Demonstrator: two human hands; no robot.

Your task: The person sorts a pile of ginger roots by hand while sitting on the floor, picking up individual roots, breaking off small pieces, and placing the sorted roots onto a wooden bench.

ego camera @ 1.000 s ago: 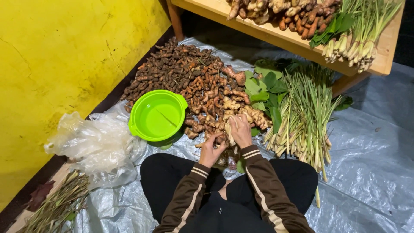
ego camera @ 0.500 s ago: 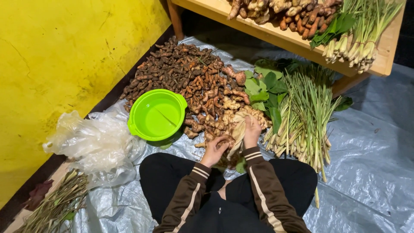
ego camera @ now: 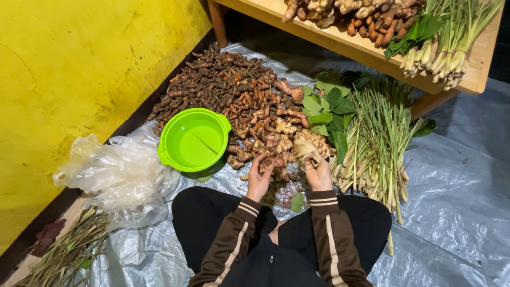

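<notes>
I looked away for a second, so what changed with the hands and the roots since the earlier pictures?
The right hand drew back from the root pile toward the lap and now holds a pale root piece lifted off it. The left hand shifted slightly forward, its fingers now on the roots at the pile's near edge. The green bowl, the plastic bag and the lemongrass bundle stayed put.
</notes>
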